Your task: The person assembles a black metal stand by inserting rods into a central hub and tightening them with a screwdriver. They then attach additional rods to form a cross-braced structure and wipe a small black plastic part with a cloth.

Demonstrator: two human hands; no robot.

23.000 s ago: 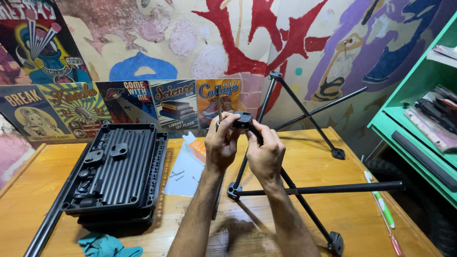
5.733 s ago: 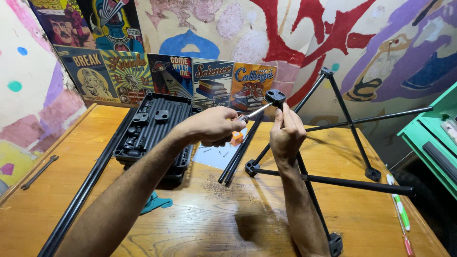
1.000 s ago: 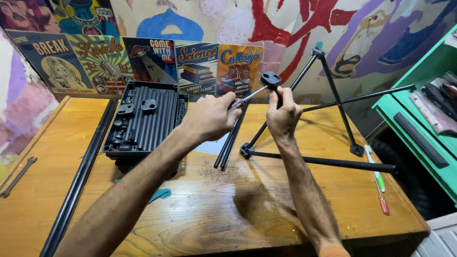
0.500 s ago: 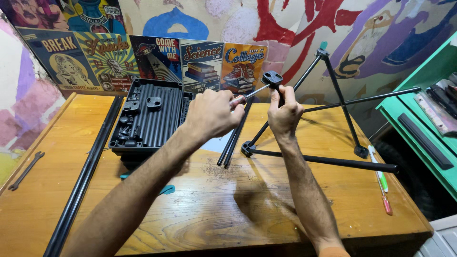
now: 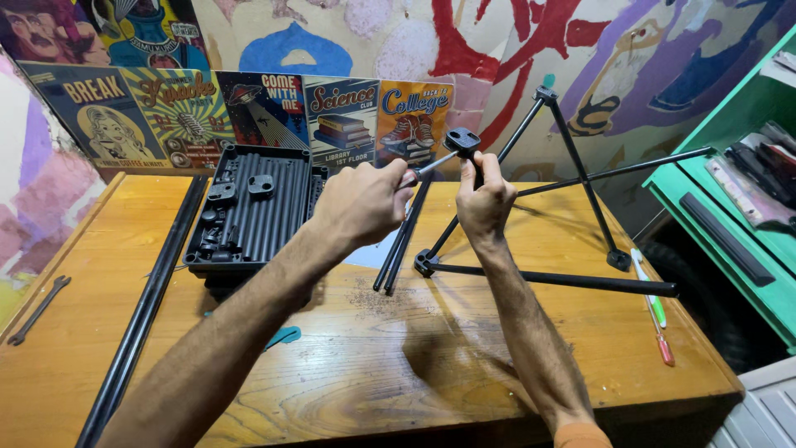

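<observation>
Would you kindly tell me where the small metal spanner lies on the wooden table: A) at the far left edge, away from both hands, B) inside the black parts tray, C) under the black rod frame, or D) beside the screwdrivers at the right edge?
A: the small metal spanner lies alone at the left edge of the wooden table, well clear of the left hand and right hand.

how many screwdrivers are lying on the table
2, plus one in use. A green-handled screwdriver and a red-handled screwdriver lie by the table's right edge. The left hand holds a third tool against the black connector. Others may be hidden.
</observation>
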